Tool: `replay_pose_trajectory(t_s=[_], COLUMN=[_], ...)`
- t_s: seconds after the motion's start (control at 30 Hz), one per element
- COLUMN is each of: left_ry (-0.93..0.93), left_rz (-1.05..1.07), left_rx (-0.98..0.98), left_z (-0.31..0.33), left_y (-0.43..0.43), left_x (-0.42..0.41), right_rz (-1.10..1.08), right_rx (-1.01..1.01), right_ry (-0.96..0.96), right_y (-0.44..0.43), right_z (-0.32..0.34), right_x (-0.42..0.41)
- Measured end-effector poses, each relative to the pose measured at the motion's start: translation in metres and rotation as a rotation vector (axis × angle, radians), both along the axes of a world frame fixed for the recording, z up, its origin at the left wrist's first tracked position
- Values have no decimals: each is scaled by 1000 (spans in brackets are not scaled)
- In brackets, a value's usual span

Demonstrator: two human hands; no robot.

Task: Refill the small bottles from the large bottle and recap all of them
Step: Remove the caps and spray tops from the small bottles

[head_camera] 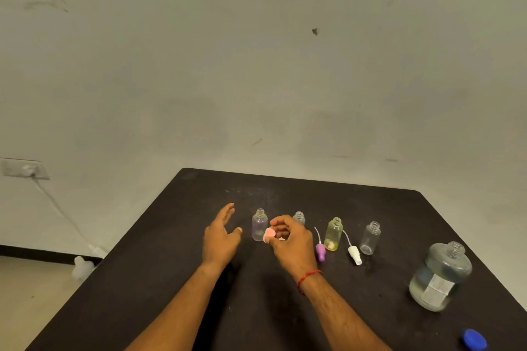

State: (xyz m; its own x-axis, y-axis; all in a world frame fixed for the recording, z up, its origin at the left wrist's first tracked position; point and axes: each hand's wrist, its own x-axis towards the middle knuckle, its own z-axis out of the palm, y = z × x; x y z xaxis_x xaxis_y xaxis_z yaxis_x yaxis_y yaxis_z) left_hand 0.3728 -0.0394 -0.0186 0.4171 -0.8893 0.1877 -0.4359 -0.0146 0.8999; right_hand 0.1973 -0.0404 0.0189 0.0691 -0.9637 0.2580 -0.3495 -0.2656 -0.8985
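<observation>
Several small uncapped bottles stand in a row on the black table (171,279): a purplish one (259,226), one half hidden behind my right hand (299,218), a yellow one (334,234) and a clear one (370,238). My right hand (291,239) is shut on a pink cap (268,235) just right of the purplish bottle. To that bottle's left my left hand (222,236) hovers open and holds nothing. A purple spray cap (320,251) and a white spray cap (354,254) lie on the table. The large bottle (440,276), uncapped and part full, stands at the right.
A blue cap (474,340) lies near the table's front right corner. The table's back edge runs close to a pale wall. At the left, a wall socket (24,169) has a white cable running down to the floor.
</observation>
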Motion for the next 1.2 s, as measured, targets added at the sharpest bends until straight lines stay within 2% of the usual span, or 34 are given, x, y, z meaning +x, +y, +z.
replay_pose_trajectory(t_s=[0.4, 0.73, 1.0, 1.2], left_ry=[56, 53, 34, 28], left_rz=[139, 145, 174, 227], left_rx=[5, -15, -55, -129], left_z=[2, -2, 0, 7], left_y=[39, 43, 45, 50], left_x=[32, 37, 23, -4], right_rz=[91, 84, 70, 37], right_rx=[-61, -62, -196, -219], right_ry=[229, 492, 432, 239], right_y=[-5, -16, -3, 13], right_z=[-29, -34, -38, -29], right_x=[86, 103, 85, 45])
